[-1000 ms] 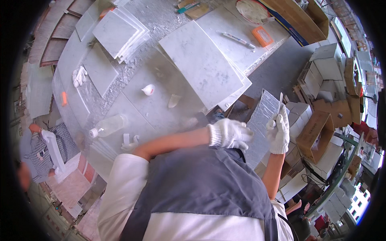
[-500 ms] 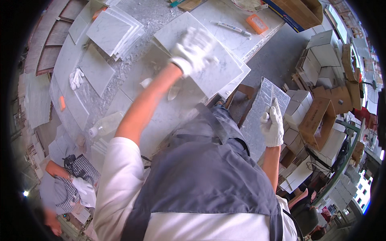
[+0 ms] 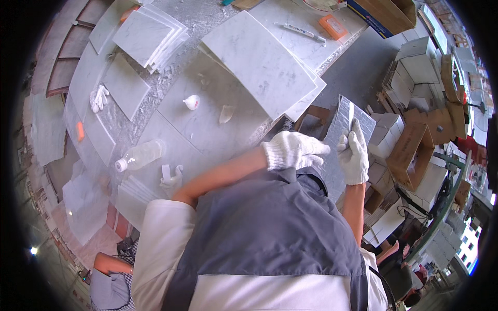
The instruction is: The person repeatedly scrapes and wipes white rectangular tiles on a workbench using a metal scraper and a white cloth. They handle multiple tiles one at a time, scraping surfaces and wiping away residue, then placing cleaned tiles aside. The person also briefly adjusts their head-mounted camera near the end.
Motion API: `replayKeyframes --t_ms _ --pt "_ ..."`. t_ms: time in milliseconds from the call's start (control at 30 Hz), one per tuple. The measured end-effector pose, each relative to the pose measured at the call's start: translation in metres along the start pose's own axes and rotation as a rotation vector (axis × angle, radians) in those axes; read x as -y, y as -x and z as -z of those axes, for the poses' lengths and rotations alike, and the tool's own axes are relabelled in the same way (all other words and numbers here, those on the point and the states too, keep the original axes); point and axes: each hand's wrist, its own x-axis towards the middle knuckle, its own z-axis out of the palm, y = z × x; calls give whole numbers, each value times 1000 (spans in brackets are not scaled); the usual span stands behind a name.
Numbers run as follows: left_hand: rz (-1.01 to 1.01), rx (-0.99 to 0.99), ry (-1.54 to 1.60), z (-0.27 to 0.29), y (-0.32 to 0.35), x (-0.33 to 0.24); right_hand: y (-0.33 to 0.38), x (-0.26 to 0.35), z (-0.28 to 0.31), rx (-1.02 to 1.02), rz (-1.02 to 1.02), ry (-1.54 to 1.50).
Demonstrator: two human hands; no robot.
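A thin white strip [image 3: 351,112] juts out from the gloved right grip [image 3: 354,158], its fingers closed on the lower end, above a silvery board [image 3: 336,127]. The gloved left grip [image 3: 294,150] is near that board with the back of the hand uppermost, so I cannot tell whether it is released or clenched. Farther out, the tabletop [image 3: 207,139] bears stacked marbled tiles [image 3: 262,62], a clear bottle [image 3: 144,154] and a white marker [image 3: 303,32].

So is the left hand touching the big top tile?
Apart: the head view shows a gap between the left hand and the top tile's nearest corner.
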Motion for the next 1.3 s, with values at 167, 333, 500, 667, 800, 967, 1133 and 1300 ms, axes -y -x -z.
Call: replayKeyframes --t_ms 167,333,500,667,800,967,1133,1300 --pt "215 -26 -11 20 8 -28 -13 -7 -13 83 -53 -17" --pt "502 -380 269 16 -18 -32 -54 -2 -42 207 -143 -83" --pt "261 -726 -26 31 -60 -22 -101 -2 -76 196 -69 178" --pt "401 -898 590 54 -105 -10 -132 5 -88 307 120 497" --pt "453 -988 563 69 -123 -12 -149 11 -98 346 87 627" --pt "532 -1070 851 76 -130 -21 -164 25 -99 479 -63 580" --pt "432 -1195 691 88 -138 -16 -186 30 -92 513 -209 495" --pt "537 -1220 614 98 -138 -12 -206 39 -85 550 -243 466"
